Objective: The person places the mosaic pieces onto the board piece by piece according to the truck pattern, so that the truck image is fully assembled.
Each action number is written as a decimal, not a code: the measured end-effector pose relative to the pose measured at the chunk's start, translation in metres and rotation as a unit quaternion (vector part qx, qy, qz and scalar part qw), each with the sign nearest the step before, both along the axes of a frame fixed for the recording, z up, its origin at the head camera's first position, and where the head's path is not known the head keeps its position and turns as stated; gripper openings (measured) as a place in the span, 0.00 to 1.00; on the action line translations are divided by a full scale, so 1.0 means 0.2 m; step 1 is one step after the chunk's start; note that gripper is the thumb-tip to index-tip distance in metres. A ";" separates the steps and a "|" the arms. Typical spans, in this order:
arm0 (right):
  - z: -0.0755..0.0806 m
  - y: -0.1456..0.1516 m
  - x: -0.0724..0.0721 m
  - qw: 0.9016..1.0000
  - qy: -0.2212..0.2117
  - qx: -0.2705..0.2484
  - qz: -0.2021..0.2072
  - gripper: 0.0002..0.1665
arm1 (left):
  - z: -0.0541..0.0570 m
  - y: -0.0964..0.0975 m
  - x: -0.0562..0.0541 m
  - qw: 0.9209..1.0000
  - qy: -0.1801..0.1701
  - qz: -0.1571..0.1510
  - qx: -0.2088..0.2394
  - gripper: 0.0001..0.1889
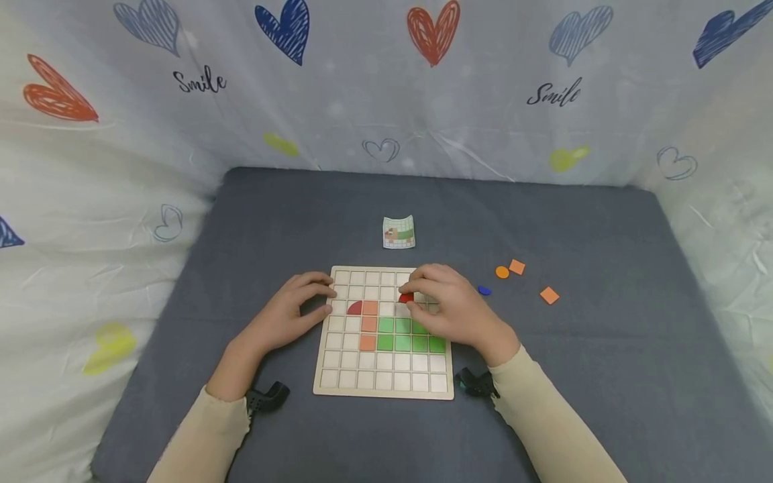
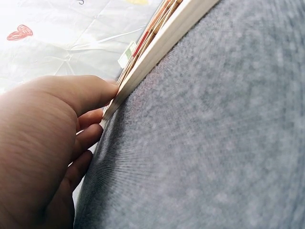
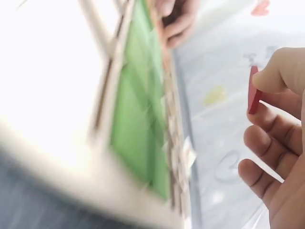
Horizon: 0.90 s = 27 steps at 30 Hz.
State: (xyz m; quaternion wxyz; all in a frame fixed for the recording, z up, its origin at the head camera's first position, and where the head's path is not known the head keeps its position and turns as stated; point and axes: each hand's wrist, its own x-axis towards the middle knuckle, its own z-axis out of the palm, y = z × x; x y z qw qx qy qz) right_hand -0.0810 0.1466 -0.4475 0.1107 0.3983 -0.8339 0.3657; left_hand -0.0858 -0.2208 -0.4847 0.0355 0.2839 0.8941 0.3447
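Note:
A wooden grid board point(image 1: 338, 379) lies on the table, with green square tiles point(image 1: 402, 343), orange-pink square tiles point(image 1: 369, 323) and a red quarter-circle tile point(image 1: 355, 308) in its cells. Over the board's upper right, my right hand point(image 1: 449, 305) pinches a red tile point(image 3: 253, 90) between thumb and index finger. The other right fingers are loosely bent in the right wrist view. My left hand point(image 1: 286, 308) rests at the board's left edge. In the left wrist view its thumb point(image 2: 97, 90) touches the rim, the fingers loosely bent beside it.
Behind the board lies a small pattern card point(image 1: 398, 235). To the right are an orange round tile point(image 1: 502, 272), two orange square tiles point(image 1: 549, 296) and a small blue piece point(image 1: 484, 290). A heart-printed curtain point(image 1: 362, 87) hangs behind the grey table point(image 1: 290, 221).

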 end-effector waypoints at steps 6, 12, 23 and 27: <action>0.06 -0.11 0.00 1.000 0.007 0.007 0.009 0.08 | -0.01 0.00 -0.01 1.000 0.011 -0.001 0.001 0.15; 0.07 -0.24 0.00 0.999 0.016 0.034 0.012 0.09 | -0.01 0.00 0.00 1.000 -0.004 0.002 0.004 0.15; 0.01 -0.45 0.00 0.997 0.013 0.053 0.046 0.13 | 0.00 0.00 0.00 1.000 -0.003 -0.003 0.017 0.14; -0.01 -0.51 0.00 0.997 -0.013 0.061 0.054 0.12 | 0.00 0.00 -0.01 1.000 0.007 -0.007 0.016 0.14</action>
